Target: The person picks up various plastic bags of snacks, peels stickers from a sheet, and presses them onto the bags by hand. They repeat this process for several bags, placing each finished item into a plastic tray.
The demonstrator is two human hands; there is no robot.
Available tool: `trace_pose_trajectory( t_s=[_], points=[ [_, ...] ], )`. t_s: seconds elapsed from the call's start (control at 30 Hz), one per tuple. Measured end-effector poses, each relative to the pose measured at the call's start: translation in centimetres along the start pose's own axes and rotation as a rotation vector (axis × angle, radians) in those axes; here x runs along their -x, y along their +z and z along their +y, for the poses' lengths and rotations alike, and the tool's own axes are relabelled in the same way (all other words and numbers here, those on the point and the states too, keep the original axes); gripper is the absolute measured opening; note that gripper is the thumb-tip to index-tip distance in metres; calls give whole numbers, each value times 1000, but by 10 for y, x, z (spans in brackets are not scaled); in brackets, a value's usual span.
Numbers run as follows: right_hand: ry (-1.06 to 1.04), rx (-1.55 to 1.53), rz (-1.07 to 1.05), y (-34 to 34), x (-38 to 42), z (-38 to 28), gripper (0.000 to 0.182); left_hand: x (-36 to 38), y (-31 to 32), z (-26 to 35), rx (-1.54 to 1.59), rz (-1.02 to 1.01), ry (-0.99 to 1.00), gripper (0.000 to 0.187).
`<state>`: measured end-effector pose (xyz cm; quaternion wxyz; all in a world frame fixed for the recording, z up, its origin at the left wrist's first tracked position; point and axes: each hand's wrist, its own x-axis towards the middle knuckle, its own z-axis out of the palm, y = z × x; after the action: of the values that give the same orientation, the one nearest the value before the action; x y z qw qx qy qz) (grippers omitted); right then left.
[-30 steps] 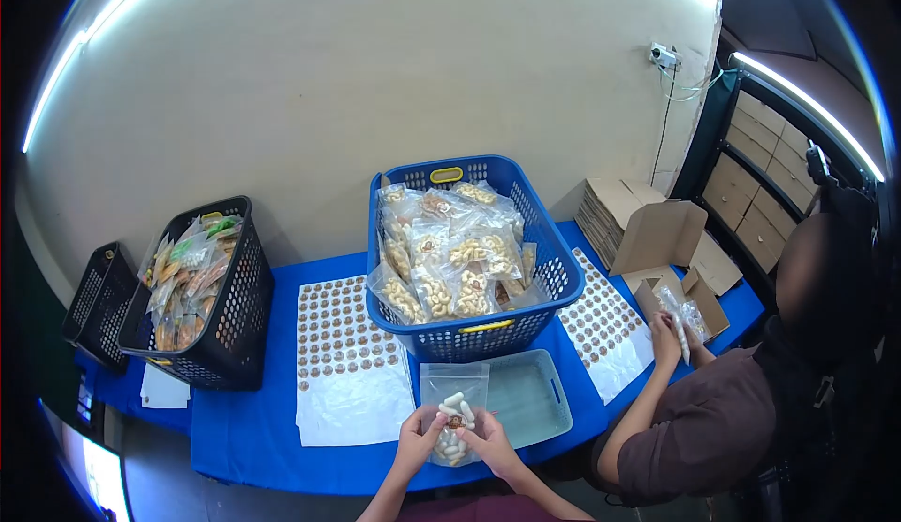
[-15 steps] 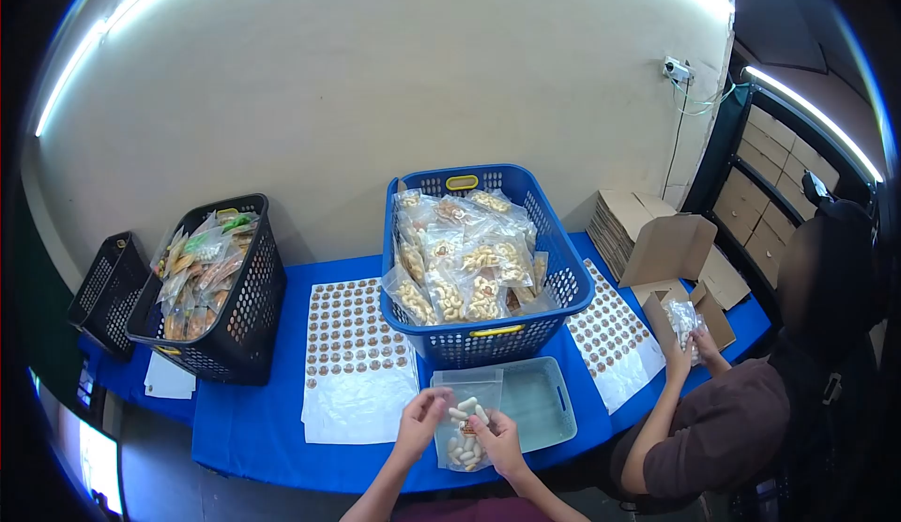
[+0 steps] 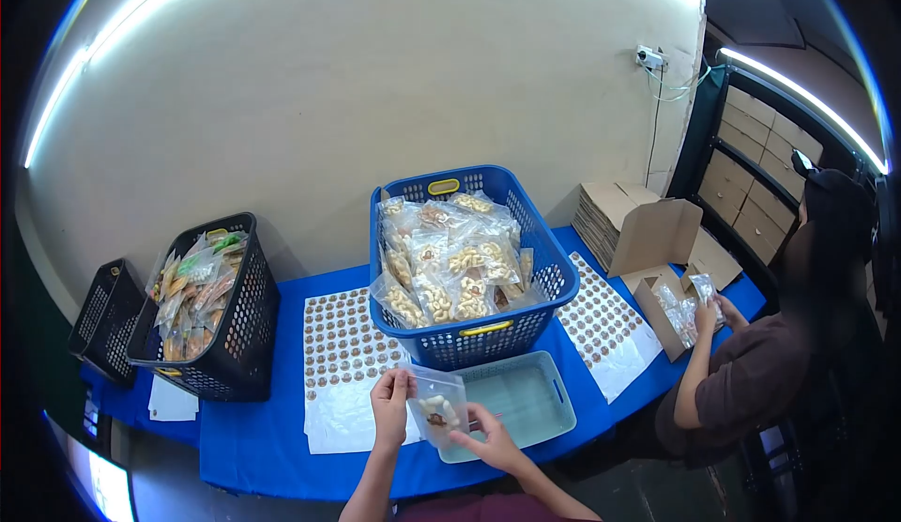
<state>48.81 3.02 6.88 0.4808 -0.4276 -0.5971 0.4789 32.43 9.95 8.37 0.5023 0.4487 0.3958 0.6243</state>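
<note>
A clear plastic bag [image 3: 438,411] of pale, nut-like pieces, with a small brown round sticker on its front, is tilted between my hands. My left hand [image 3: 390,406] pinches its upper left corner. At the lower right edge, my right hand [image 3: 496,441] holds the bag with the thumb in front; the other fingertips are partly hidden. Beneath and behind lies a pale green tray [image 3: 526,395]. The large blue basket [image 3: 469,339] beyond it is heaped with similar bags [image 3: 450,259]. To the left, a sticker sheet [image 3: 343,344] lies on the blue cloth.
A second sticker sheet [image 3: 605,334] lies right of the basket. Black baskets [image 3: 249,325] stand at left, one full of packets. Flattened cardboard [image 3: 596,222] and an open carton [image 3: 657,320] are at right, where another person [image 3: 760,372] handles small packets.
The bag has risen and turned in my hands, its top now toward the upper left. My left hand has moved left onto its corner. The other person has lifted a packet from the carton.
</note>
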Motion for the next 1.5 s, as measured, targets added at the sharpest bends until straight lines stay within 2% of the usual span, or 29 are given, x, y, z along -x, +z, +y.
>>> trace_pose_trajectory(
  t_s=[0.07, 0.13, 0.17, 0.2, 0.23, 0.27, 0.33, 0.37, 0.5, 0.6, 0.7, 0.8, 0.83, 0.87, 0.9, 0.93, 1.0, 1.03, 1.07, 1.13, 1.17, 1.2, 1.27, 1.3, 1.37, 1.5],
  points=[
    [-63, 129, 103, -13, -4, -14, 42, -3, -1, 5, -100, -49, 89, 19],
    [-147, 344, 169, -28, -9, -33, 38, -2, 0, 7, -378, -236, 144, 13],
    [-278, 397, 171, -31, -14, -35, 26, 2, 7, 11, -473, -335, 162, 10],
    [-249, 463, 137, -31, -16, -30, 23, 8, 15, 15, -568, -432, 181, 8],
    [-220, 528, 103, -27, -19, -22, 20, 13, 23, 19, -531, -505, 64, 5],
    [-190, 592, 69, -23, -21, -18, 17, 12, 23, 16, -568, -505, 139, 4],
    [-241, 580, 154, -9, -20, -24, 13, 9, 22, 8, -640, -498, 290, 5],
    [-270, 575, 194, -3, -21, -29, 13, 10, 22, 13, -556, -440, 216, 3],
    [-213, 507, 226, 16, -18, -48, 18, 2, 19, 15, -590, -87, 409, 6],
    [-227, 472, 178, 18, -17, -49, 19, -4, 18, 26, -632, 20, 492, 12],
    [-271, 442, 146, 13, -17, -56, 20, -5, 21, 20, -647, 118, 597, 26],
    [-285, 431, 61, 2, -10, -45, 20, -12, 15, 14, -486, 238, 468, 15],
    [-255, 387, 17, -4, -4, -39, 19, -24, 0, 15, -247, 280, 264, 20],
    [-229, 339, -24, -12, 3, -32, 18, -35, -12, 22, -118, 272, 310, 26],
    [-205, 291, -65, -18, 8, -27, 17, -39, -19, 29, -167, 213, 315, 26],
    [-219, 275, -14, -23, 9, -26, 16, -40, -23, 36, -214, 154, 319, 27],
    [-235, 252, 81, -30, 15, -27, 16, -28, -13, 29, -286, 27, 198, 25],
    [-179, 301, 63, -33, 16, -38, 29, -24, -7, 14, -334, -46, 159, 23],
    [-270, 421, 76, -33, 14, -51, 31, -14, 1, 4, -432, -165, 169, 23],
    [-451, 660, 104, -29, 10, -69, 37, 3, 23, -16, -333, -407, 5, 24],
    [-457, 666, 37, -28, 9, -63, 32, 11, 30, -21, -259, -525, -88, 21],
    [-473, 723, 26, -28, 8, -57, 29, 15, 35, -24, -299, -663, -65, 18],
    [-511, 841, -2, -29, 8, -48, 23, 16, 40, -29, -367, -788, -89, 20],
    [-512, 827, 55, -28, 9, -47, 14, 17, 42, -22, -406, -778, -35, 21],
    [-494, 825, 79, -34, 10, -34, 13, 20, 46, -1, -482, -743, 62, 24],
    [-415, 808, 205, -44, 11, -29, 11, 22, 31, 3, -430, -633, 6, 26]
  ],
)
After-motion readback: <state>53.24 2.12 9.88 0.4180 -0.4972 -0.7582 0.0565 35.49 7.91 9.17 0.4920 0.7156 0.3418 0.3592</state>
